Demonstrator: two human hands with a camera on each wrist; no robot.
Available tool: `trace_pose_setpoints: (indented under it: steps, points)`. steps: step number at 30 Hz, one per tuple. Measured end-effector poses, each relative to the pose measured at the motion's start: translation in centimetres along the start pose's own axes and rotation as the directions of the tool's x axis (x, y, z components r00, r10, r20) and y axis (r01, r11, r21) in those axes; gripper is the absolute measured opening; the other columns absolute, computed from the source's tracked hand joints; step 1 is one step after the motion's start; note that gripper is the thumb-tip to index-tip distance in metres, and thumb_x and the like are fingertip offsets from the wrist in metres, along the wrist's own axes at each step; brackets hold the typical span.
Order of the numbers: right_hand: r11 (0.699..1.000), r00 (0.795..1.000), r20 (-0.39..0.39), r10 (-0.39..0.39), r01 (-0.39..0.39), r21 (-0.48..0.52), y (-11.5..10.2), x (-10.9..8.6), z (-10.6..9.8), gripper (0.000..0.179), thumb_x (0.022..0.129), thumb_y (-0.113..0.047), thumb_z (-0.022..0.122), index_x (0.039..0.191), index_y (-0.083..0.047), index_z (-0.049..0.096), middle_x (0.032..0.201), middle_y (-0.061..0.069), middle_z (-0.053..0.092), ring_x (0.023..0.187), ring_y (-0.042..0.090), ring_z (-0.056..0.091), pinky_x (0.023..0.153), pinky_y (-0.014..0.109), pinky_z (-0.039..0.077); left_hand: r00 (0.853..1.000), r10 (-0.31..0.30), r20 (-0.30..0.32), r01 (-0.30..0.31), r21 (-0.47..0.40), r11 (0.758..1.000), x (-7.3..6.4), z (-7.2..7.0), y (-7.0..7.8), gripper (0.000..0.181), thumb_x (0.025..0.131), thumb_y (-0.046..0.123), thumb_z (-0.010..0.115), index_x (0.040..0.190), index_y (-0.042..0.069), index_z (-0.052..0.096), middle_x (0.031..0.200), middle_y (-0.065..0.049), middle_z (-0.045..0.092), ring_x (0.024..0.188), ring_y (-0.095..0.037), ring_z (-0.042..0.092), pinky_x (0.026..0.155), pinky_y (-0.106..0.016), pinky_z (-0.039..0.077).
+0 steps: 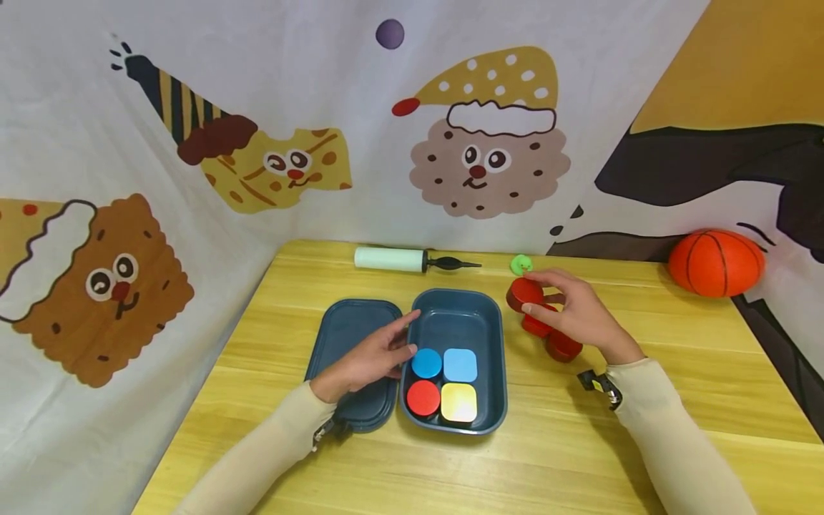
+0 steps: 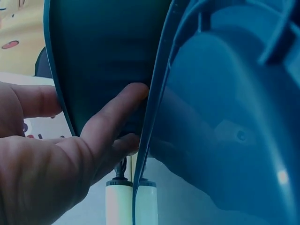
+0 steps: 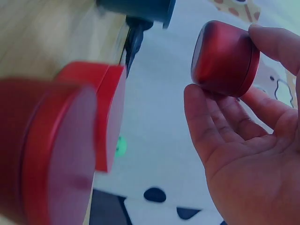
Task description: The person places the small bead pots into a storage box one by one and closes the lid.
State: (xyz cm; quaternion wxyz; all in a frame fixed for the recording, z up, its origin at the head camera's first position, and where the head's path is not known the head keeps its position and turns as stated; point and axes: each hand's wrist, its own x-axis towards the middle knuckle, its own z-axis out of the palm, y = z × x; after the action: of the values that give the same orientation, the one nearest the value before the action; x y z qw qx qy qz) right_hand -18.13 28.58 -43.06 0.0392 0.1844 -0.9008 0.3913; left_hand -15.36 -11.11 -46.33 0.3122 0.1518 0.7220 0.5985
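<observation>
My right hand (image 1: 579,311) holds a round red tin (image 3: 222,58) between thumb and fingers, raised over the table. Near it stand a square red tin (image 1: 536,325) and another round red tin (image 1: 563,348); both loom close in the right wrist view. A dark blue rectangular box (image 1: 455,302) sits mid-table. At its near end are a round blue tin (image 1: 427,363), a square light-blue tin (image 1: 460,365), a round red-topped tin (image 1: 423,398) and a square yellow tin (image 1: 458,403). With fingers extended, my left hand (image 1: 373,354) touches the box's left wall.
A dark blue lid (image 1: 360,315) lies left of the box, partly under my left forearm. Behind stand a pale green hand pump (image 1: 389,259) with a black nozzle and a small green item (image 1: 521,265). An orange ball (image 1: 717,263) rests far right. Printed cloth (image 1: 380,200) hangs behind.
</observation>
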Motion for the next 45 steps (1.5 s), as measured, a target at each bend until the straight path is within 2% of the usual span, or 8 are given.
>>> trace_pose_setpoints:
  steps: [2,5,13,21,26,34,39,45]
  points:
    - [1.0,1.0,0.012,-0.007,0.007,0.012,-0.6,0.5,0.5,0.056,0.095,-0.021,0.082,0.145,-0.005,0.062,0.139,0.014,0.064,0.118,0.033,0.065,0.093,0.054,0.061,1.0,0.001,0.002,-0.001,-0.002,1.0,0.0,0.0,0.0,0.071,0.112,0.015,0.052,0.172,0.025,0.015,0.172,-0.025,0.024,0.152,-0.046,0.04,0.095,-0.052,0.061]
    - [0.999,0.998,0.052,-0.022,0.021,0.029,-1.2,1.2,1.4,0.059,0.095,-0.023,0.082,0.147,-0.006,0.06,0.14,0.013,0.062,0.12,0.035,0.065,0.093,0.057,0.061,1.0,-0.008,-0.007,0.008,-0.004,1.0,0.0,-0.1,-0.1,0.07,0.112,0.015,0.052,0.172,0.026,0.016,0.171,-0.026,0.026,0.149,-0.046,0.044,0.093,-0.051,0.062]
    - [0.996,0.991,0.115,-0.065,0.057,0.068,-2.9,3.0,4.3,0.059,0.094,-0.027,0.083,0.147,-0.012,0.062,0.141,0.009,0.065,0.121,0.029,0.065,0.095,0.049,0.062,1.0,-0.019,-0.011,0.019,-0.007,1.0,0.3,-0.4,-0.4,0.072,0.112,0.017,0.053,0.172,0.029,0.015,0.171,-0.026,0.024,0.146,-0.045,0.047,0.093,-0.055,0.061]
    - [0.988,0.977,0.163,-0.136,0.121,0.097,-4.5,4.4,7.2,0.057,0.094,-0.027,0.083,0.145,-0.01,0.063,0.139,0.006,0.065,0.122,0.027,0.064,0.096,0.049,0.062,0.999,-0.027,-0.033,0.027,0.012,1.0,0.4,-0.5,-0.4,0.074,0.111,0.016,0.055,0.171,0.031,0.015,0.172,-0.025,0.024,0.145,-0.044,0.049,0.091,-0.055,0.062]
    - [0.985,0.968,0.19,-0.166,0.154,0.075,-5.3,4.8,8.9,0.057,0.094,-0.023,0.082,0.145,-0.008,0.063,0.136,0.007,0.066,0.117,0.025,0.066,0.095,0.047,0.062,0.999,-0.022,-0.035,0.023,0.028,0.999,0.5,-0.5,-0.5,0.075,0.111,0.017,0.056,0.171,0.031,0.015,0.169,-0.024,0.029,0.14,-0.042,0.054,0.088,-0.054,0.063]
    - [0.977,0.944,0.277,-0.179,0.204,-0.064,-6.1,4.9,11.4,0.057,0.095,-0.026,0.08,0.147,-0.01,0.062,0.137,0.006,0.066,0.113,0.019,0.067,0.094,0.037,0.061,1.0,-0.002,-0.002,0.002,-0.009,1.0,0.6,-0.4,-0.3,0.075,0.111,0.014,0.054,0.171,0.028,0.011,0.167,-0.023,0.033,0.131,-0.037,0.062,0.087,-0.052,0.064]
    - [0.97,0.929,0.313,-0.196,0.23,-0.075,-6.3,4.7,12.4,0.055,0.095,-0.025,0.079,0.146,-0.009,0.063,0.137,0.004,0.067,0.111,0.014,0.066,0.093,0.033,0.06,1.0,0.004,0.0,-0.004,0.0,1.0,0.8,-0.4,-0.2,0.075,0.111,0.017,0.055,0.171,0.029,0.011,0.167,-0.024,0.032,0.129,-0.036,0.063,0.086,-0.05,0.064]
    - [0.959,0.904,0.354,-0.238,0.277,-0.062,-6.5,4.4,13.0,0.052,0.097,-0.024,0.076,0.144,-0.007,0.064,0.134,0.002,0.068,0.105,0.012,0.064,0.088,0.03,0.057,1.0,-0.003,-0.006,0.003,0.011,1.0,0.7,-0.5,-0.4,0.075,0.111,0.018,0.056,0.17,0.029,0.013,0.161,-0.023,0.039,0.125,-0.031,0.064,0.083,-0.048,0.064]
